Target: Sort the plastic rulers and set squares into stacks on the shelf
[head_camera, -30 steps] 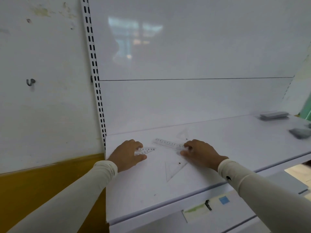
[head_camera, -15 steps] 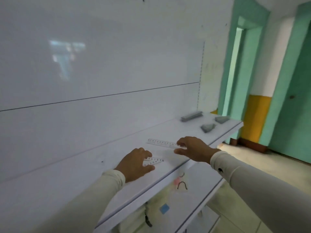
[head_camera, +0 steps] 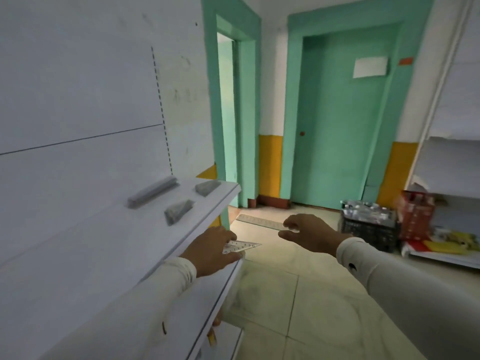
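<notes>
My left hand holds a clear set square just past the front edge of the white shelf. My right hand is out over the floor, away from the shelf, pinching one end of a clear ruler that points left towards the shelf's end. Further along the shelf lie a stack of rulers by the back panel and two stacks of set squares nearer the front edge.
A lower shelf juts out under my left arm. Ahead are an open doorway and a shut green door. A black crate, a red box and another shelving unit stand at the right.
My view has swung right, from the shelf to the doors. Both hands have lifted off the shelf, the left with the set square and the right with the ruler, and moved right.
</notes>
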`<state>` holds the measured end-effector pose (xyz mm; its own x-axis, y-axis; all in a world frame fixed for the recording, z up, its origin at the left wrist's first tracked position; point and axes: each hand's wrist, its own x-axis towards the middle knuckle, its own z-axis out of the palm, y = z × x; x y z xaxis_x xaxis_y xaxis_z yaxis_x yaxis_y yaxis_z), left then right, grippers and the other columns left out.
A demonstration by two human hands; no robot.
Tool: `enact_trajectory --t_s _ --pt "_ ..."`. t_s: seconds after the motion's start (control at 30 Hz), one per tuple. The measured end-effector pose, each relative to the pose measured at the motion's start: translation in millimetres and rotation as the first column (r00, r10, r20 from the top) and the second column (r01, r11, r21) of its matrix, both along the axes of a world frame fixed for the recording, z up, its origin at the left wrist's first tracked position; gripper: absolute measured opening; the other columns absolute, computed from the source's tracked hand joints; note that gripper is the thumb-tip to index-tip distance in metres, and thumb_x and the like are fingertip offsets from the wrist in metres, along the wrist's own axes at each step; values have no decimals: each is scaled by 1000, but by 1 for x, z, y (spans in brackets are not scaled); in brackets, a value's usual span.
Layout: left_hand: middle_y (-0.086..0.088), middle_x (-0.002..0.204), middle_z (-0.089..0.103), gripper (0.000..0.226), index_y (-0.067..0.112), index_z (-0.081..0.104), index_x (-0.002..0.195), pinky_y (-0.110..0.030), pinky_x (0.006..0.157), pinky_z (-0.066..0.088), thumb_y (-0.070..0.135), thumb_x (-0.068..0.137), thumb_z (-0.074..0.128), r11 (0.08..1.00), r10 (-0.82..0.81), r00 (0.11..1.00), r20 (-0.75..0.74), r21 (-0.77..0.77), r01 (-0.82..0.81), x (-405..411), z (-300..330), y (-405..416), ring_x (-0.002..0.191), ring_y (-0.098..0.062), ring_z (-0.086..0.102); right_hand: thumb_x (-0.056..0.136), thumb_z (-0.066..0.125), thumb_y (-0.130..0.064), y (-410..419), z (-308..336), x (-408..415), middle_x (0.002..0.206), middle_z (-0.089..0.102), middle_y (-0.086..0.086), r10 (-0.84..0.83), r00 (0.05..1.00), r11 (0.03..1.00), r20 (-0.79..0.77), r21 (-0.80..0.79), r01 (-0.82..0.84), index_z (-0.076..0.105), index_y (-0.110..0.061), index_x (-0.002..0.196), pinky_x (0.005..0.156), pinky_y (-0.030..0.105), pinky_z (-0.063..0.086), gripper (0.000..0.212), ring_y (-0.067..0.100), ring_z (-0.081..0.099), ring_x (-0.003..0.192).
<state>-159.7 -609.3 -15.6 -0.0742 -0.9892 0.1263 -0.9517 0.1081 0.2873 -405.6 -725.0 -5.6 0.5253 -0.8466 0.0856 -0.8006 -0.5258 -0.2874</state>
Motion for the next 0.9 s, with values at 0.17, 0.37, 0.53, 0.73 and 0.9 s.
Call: enact_trajectory --t_s 0.17,0.37,0.53,0.73,0.9 --pt "4 121 52 51 24 50 132 -30 99 39 49 88 59 994 -109 994 -8 10 109 -31 -15 -113 115 -13 46 89 55 -56 -75 -16 -40 116 63 -2 -120 993 993 2 11 120 61 -21 121 89 31 47 47 17 58 102" --pt "4 124 51 50 25 49 133 -29 97 39 49 89 58 982 -189 981 -38 -11 189 -42 -11 -255 114 -14 46 89 56 -54 -192 -6 -54 115 65 -3 -215 977 977 -16 -16 214 62 -20 120 86 27 47 46 14 58 100" --pt "4 123 52 50 25 51 132 -30 97 40 47 89 60 977 -203 977 -61 -86 197 -31 13 -356 114 -14 47 90 55 -54 -287 16 -49 113 65 -2 -244 970 968 -16 -65 243 62 -20 119 86 30 49 46 15 58 98" --pt "5 122 52 50 25 50 132 -28 95 38 49 89 58 987 -137 989 -61 -89 132 5 14 -424 115 -13 46 91 55 -52 -376 14 -10 111 66 0 -164 986 986 -14 -25 163 63 -17 117 80 28 47 44 17 58 93" --pt "2 122 53 50 23 50 132 -34 98 40 48 89 59 997 22 998 -55 -76 -26 50 15 -448 115 -15 46 91 55 -52 -442 4 57 116 63 -1 32 999 999 12 3 -32 61 -19 121 77 25 40 45 13 53 91"
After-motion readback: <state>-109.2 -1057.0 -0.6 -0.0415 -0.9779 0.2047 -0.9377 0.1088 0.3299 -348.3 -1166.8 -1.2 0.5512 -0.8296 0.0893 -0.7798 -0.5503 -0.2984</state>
